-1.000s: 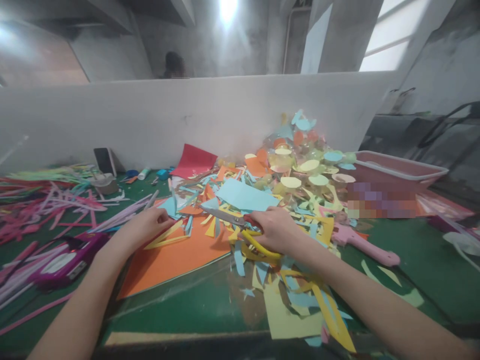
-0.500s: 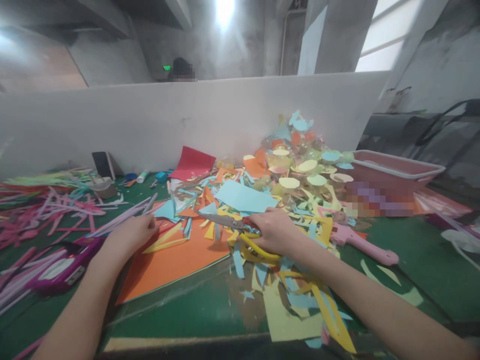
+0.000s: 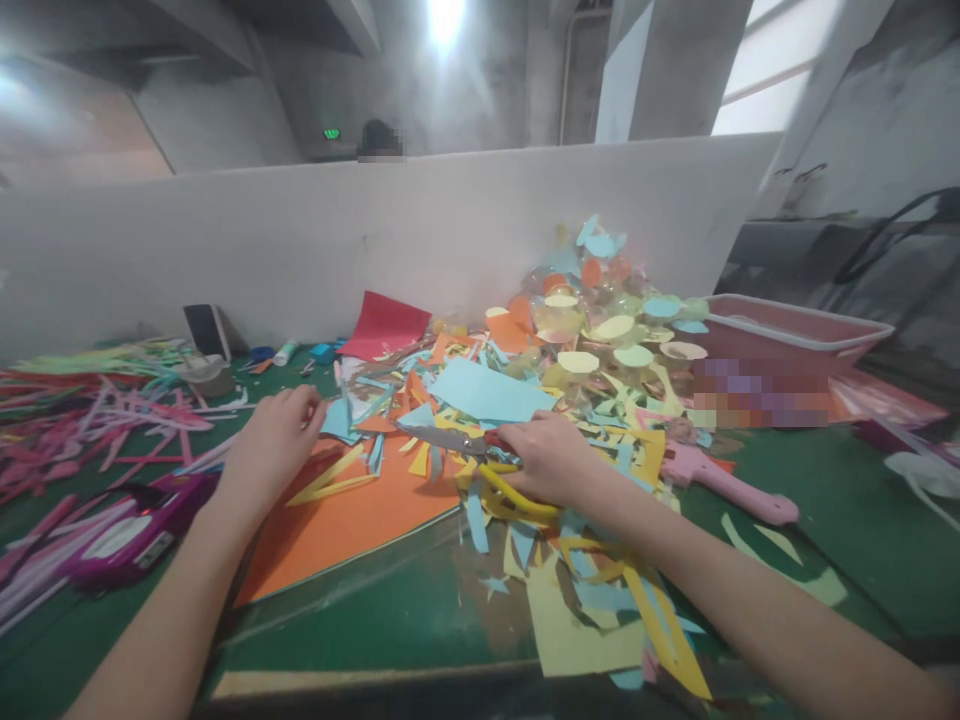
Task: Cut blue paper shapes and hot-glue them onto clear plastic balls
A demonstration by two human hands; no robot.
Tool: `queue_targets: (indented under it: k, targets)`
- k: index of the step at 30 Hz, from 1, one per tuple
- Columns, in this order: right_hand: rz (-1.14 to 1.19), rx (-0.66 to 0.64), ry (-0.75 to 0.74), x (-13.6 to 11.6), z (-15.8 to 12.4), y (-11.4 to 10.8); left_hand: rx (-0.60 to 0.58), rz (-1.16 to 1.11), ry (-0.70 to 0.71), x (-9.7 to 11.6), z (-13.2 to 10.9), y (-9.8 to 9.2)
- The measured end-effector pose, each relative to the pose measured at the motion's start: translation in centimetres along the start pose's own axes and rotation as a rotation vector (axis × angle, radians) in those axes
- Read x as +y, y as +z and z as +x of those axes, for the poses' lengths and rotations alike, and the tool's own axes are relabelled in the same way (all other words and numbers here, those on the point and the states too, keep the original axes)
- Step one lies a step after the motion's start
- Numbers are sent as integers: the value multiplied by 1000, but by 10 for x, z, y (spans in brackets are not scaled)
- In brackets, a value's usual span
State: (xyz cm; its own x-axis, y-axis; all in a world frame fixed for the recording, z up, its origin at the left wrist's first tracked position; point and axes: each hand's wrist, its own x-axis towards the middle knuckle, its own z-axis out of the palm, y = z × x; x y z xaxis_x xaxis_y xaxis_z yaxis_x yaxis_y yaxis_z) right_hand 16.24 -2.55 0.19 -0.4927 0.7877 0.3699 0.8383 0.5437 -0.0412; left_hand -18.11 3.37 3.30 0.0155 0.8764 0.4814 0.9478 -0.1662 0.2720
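Observation:
My right hand (image 3: 544, 455) is closed on scissors (image 3: 457, 440) with red and yellow handles, their blades pointing left over paper scraps. Left of them, my left hand (image 3: 281, 430) hovers at the upper left edge of an orange sheet (image 3: 367, 520), its fingers curled; whether they hold anything is too small to tell. Just beside its fingertips lies a light blue piece (image 3: 339, 420). Yellow strips (image 3: 330, 478) rest on the orange sheet. Beyond the scissors is a larger light blue sheet (image 3: 491, 392).
Pink and green strips (image 3: 142, 410) and a purple device (image 3: 142, 530) are at left. A red sheet (image 3: 384, 325), balloon-like items with paper discs (image 3: 600, 320) and a pink bin (image 3: 795, 330) stand behind. A pink glue gun (image 3: 731, 488) lies right. A person's head shows over the partition (image 3: 225, 240).
My left hand has moved slightly up, with its fingers raised higher. My right hand and the scissors have hardly moved.

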Motion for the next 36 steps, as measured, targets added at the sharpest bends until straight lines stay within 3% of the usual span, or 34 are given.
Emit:
queue_targets:
  k: [3, 9, 14, 18, 21, 25, 36]
  targets:
    - [8, 56, 130, -3, 2, -4, -24, 97, 213, 20, 2, 5]
    - [214, 185, 491, 0, 5, -17, -209, -122, 305, 66, 7, 16]
    - [442, 217, 566, 8, 6, -23, -299, -135, 472, 109, 20, 33]
    - [470, 169, 583, 10, 8, -20, -277, -91, 539, 134, 25, 59]
    - [472, 111, 584, 10, 8, -18, -245, 46, 578, 141, 23, 84]
    - [585, 9, 580, 10, 7, -15, -259, 70, 616, 140, 14, 104]
    - [693, -20, 562, 8, 9, -3, -195, 258, 593, 150, 0, 95]
